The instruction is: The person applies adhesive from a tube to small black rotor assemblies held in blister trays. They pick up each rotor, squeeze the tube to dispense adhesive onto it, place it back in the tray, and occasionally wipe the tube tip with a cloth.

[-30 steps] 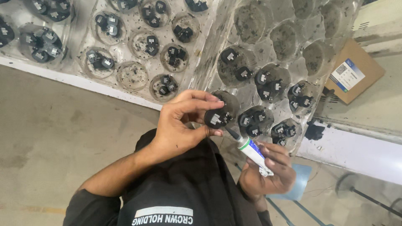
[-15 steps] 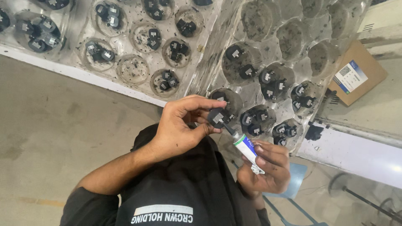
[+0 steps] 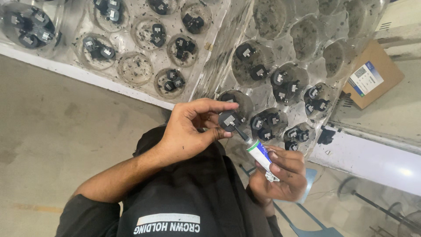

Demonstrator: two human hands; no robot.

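I see two clear plastic trays with round pockets [image 3: 280, 48] spread across the white bench, many pockets holding small black parts. A brown cardboard box [image 3: 372, 81] sits at the right. My left hand [image 3: 188, 131] pinches a small black square component [image 3: 229, 120] just before the trays. My right hand [image 3: 280, 177] grips a small white tube with a black nozzle [image 3: 256, 151], its tip touching that component.

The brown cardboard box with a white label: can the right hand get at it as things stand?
Probably not readily: the right hand grips a small white tube, and the brown cardboard box lies apart, beyond the clear plastic tray.
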